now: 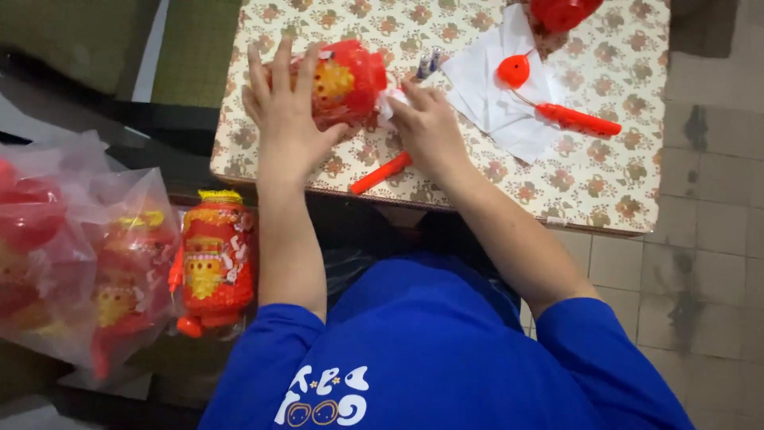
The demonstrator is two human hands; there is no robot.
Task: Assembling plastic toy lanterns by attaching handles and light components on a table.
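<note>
Nearest, beside the person's blue sleeve, a finished red and yellow plastic lantern in clear wrap stands upright, with clear bags of more red lanterns at the far left. Further on, at the near edge of the floral-patterned desk, a loose orange plastic stick lies untouched. Just beyond it the left hand, grip spread, steadies a red plastic lantern body with a yellow face, while the right hand pinches something white at its side. Farther back, a red handle with a round cap on white paper sheets looks yet unfitted, so assembly seems midway.
</note>
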